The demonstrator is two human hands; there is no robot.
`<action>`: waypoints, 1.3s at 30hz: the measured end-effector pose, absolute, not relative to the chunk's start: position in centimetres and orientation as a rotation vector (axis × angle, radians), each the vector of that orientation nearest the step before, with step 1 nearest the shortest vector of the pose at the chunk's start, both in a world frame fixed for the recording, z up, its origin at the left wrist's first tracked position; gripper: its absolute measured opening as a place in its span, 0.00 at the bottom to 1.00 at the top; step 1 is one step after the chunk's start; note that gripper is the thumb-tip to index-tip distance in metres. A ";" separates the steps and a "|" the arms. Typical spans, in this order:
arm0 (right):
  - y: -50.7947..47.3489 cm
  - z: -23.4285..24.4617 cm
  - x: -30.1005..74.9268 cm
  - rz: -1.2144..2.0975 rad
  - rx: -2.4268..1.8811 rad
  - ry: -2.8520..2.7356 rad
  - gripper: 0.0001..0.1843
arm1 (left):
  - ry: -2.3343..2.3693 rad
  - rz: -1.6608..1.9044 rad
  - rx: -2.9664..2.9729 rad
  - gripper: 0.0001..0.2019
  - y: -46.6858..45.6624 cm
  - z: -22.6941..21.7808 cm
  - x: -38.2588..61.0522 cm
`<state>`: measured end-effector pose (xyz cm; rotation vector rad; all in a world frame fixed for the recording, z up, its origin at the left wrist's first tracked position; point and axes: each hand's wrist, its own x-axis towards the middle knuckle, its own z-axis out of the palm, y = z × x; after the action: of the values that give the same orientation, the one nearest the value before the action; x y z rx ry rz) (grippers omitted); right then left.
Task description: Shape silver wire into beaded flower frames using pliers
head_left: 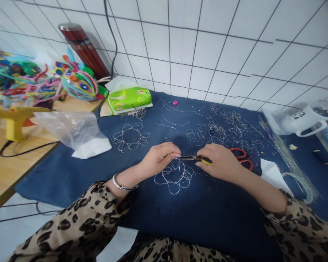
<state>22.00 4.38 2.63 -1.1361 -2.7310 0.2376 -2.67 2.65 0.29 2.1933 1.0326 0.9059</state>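
A looped silver wire flower (175, 177) with small pink beads lies on the dark blue cloth (79, 174) in front of me. My left hand (160, 157) pinches the top of that wire flower, fingers closed. My right hand (221, 162) is closed round yellow-handled pliers (194, 158), whose jaws point left and meet the wire at my left fingertips. A second finished wire flower (130, 137) lies further back to the left.
Red-handled scissors (244, 159) lie just behind my right hand among several wire scraps (221, 127). A green tissue pack (129, 99), a clear plastic bag (73, 131), a yellow glue gun (15, 120) and colourful craft pieces (76, 82) stand at the left. A white jug (306, 122) sits at the right.
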 end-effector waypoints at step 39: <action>5.7 9.9 23.1 -0.260 -1.409 -2.426 0.12 | 1.210 0.872 2.277 0.08 8.7 9.2 0.8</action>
<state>23.13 5.71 9.94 -1.4089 -2.4256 -0.2601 0.78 8.67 9.24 2.2771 1.2097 0.8720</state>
